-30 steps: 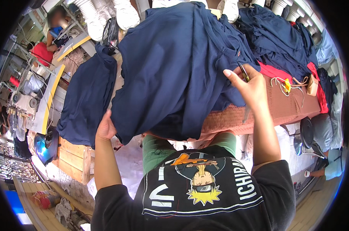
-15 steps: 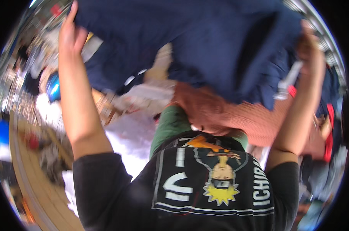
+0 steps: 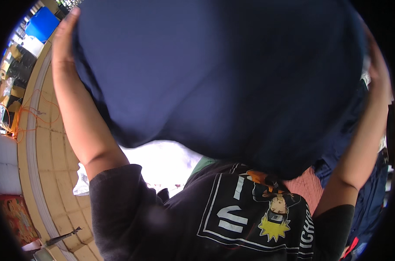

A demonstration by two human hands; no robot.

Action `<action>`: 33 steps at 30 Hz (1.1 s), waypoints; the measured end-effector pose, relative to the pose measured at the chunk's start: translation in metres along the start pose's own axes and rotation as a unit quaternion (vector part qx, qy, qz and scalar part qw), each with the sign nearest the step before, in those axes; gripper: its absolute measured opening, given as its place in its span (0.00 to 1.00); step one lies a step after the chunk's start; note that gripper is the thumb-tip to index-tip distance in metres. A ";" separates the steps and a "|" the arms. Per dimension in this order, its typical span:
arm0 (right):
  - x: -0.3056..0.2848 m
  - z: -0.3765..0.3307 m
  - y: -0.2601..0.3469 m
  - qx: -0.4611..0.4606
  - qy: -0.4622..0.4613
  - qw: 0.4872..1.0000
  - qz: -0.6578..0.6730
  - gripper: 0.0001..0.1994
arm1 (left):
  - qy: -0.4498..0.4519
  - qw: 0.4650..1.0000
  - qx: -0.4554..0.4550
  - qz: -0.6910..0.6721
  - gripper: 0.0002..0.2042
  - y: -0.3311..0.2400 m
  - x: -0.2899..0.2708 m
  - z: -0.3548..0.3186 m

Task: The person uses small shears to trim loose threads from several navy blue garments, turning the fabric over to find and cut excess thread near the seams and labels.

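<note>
Navy garment (image 3: pixel 223 78) lifted overhead.
Left hand (image 3: pixel 63 37) grips its edge, arm raised; right hand (image 3: pixel 378 65) mostly hidden behind cloth, grip cannot be told.

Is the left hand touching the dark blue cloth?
Touching. In the head view the left hand lies flat against the edge of the dark blue cloth, with no gap between them, as it holds the cloth up.

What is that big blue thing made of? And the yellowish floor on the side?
The big navy thing looks like soft knit cloth, probably cotton: matte, no shine, and it sags in a rounded belly between the left hand and the right hand. The floor looks like hard tile or paving blocks: pale yellow, dull, with straight joint lines. Which of the two, the picture cannot say.
</note>
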State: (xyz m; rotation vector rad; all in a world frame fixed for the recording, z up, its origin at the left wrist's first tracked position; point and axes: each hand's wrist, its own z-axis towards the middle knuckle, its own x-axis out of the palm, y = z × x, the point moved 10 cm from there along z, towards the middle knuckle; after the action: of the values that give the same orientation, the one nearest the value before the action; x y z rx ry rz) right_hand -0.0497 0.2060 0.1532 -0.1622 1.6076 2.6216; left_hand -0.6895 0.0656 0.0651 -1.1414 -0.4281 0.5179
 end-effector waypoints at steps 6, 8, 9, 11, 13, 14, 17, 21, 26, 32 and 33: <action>0.282 0.044 -0.155 0.094 0.221 0.942 0.233 0.03 | -0.288 0.949 0.071 0.107 0.19 0.108 -0.162 0.039; 0.320 0.068 -0.148 0.009 0.241 0.928 0.283 0.02 | -0.332 0.931 0.147 0.033 0.15 0.105 -0.178 0.044; 0.334 0.077 -0.156 -0.003 0.233 0.922 0.309 0.02 | -0.343 0.925 0.161 0.029 0.14 0.109 -0.183 0.046; 0.357 0.092 -0.212 0.053 0.191 0.944 0.263 0.03 | -0.369 0.911 0.161 0.092 0.17 0.139 -0.188 0.043; 0.388 0.064 -0.227 0.111 0.149 0.961 0.204 0.08 | -0.388 0.907 0.143 0.081 0.24 0.220 -0.225 0.041; 0.392 0.062 -0.254 0.147 0.121 0.964 0.187 0.12 | -0.387 0.915 0.100 0.059 0.28 0.261 -0.227 0.040; 0.390 0.044 -0.322 0.254 0.129 0.953 0.101 0.17 | -0.314 0.949 0.006 -0.004 0.27 0.369 -0.160 0.016; 0.374 0.026 -0.285 0.163 0.236 0.956 0.054 0.18 | -0.235 0.863 -0.214 0.393 0.37 0.491 -0.127 -0.081; 0.253 -0.002 -0.226 0.018 0.191 0.965 -0.181 0.15 | 0.102 0.773 -0.123 0.613 0.39 0.466 0.056 -0.182; 0.121 -0.075 -0.217 0.037 0.071 0.954 -0.288 0.11 | 0.217 0.721 -0.159 0.638 0.35 0.445 0.108 -0.261; 0.103 -0.086 -0.209 0.035 0.066 0.955 -0.287 0.10 | 0.225 0.712 -0.174 0.642 0.34 0.447 0.110 -0.260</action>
State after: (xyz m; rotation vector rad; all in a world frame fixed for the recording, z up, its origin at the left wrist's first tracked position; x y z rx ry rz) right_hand -0.1246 0.2242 -0.0826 -0.6973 1.4080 2.1385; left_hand -0.5285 0.0827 -0.4377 -1.7951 0.8619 1.3509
